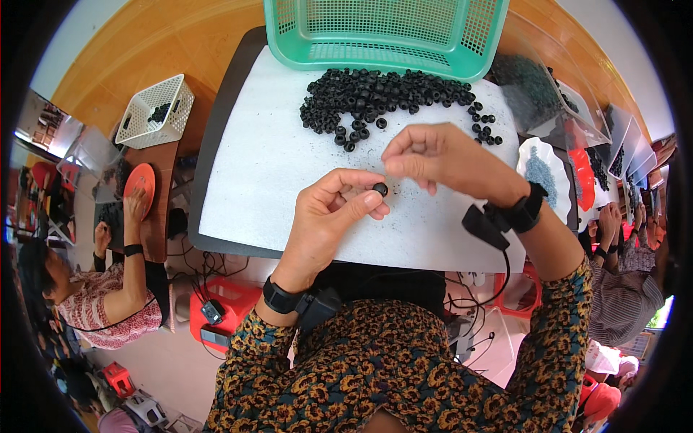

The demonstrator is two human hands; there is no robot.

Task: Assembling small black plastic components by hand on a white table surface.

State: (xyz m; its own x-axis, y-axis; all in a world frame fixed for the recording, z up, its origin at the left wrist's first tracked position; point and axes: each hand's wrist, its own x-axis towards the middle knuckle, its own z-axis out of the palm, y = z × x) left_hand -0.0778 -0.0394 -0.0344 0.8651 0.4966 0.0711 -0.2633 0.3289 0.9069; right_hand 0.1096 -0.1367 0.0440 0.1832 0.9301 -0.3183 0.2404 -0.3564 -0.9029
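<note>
Between the thumb and fingertips of my left hand (326, 215) is a small round black bead-like part (380, 189). Just right of it and a little higher, my right hand (444, 160) is closed, with thumb and fingers drawn together. Slight blur hides whether anything is in those fingers. Both hands are over a white sheet (253, 166) sprinkled with dark specks. Beyond them lies a heap of black bead-like parts (368, 94), many with a hole through the middle; several have strayed to the right of the heap.
A green mesh basket (390, 65) stands behind the heap. On the right are a white scalloped dish (530, 153) with blue-grey bits, a red dish (582, 177) and a clear box (588, 115). A white basket (177, 119) is at left. Co-workers sit on both sides.
</note>
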